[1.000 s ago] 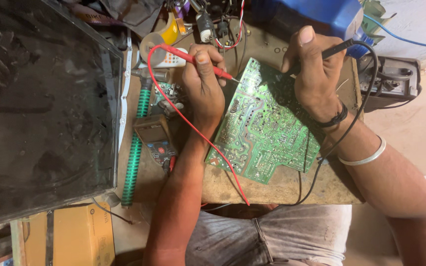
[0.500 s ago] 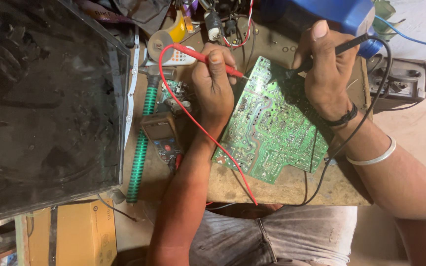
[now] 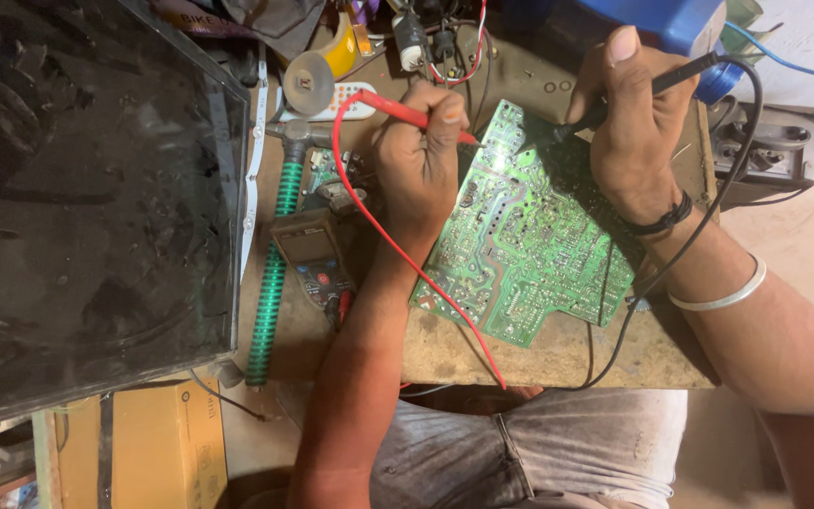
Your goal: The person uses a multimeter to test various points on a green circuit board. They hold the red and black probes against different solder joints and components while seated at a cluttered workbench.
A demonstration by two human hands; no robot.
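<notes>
A green circuit board lies solder side up on a worn wooden bench. My left hand grips a red test probe and holds its tip at the board's upper left edge. My right hand grips a black test probe, whose tip touches the board near its top edge. A red lead and a black lead trail off toward the bench front. A brown multimeter lies left of my left forearm.
A large dark screen panel fills the left side. A green-handled hammer lies beside it. A white remote, tape rolls and wires crowd the far edge. A blue container and a grey power strip stand at the right.
Both hands keep the probes on the board's upper edge, the probe tips shifting only slightly. The camera view has drifted a little.
</notes>
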